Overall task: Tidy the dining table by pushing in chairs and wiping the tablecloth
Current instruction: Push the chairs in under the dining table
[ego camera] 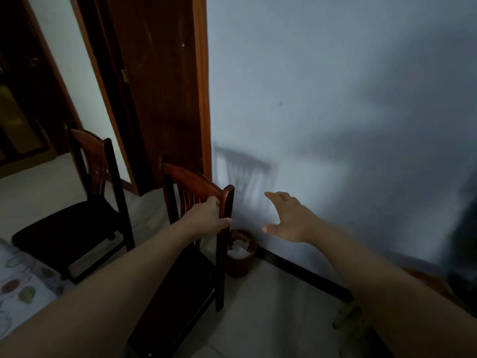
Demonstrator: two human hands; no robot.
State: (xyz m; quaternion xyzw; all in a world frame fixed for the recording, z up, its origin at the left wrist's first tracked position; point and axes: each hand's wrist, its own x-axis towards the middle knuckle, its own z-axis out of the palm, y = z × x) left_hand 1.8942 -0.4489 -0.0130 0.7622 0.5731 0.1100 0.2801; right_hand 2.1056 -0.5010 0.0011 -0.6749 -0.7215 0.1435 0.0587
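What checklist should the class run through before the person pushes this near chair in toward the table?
1. Left hand grips the near chair at its top rail: ok.
2. Right hand on the chair: not ok, it hangs open beside it.
3. Wastebasket apart from the chair legs: cannot tell.
4. Far chair pushed in: not ok, its seat is fully exposed.
5. Tablecloth wiped: cannot tell.
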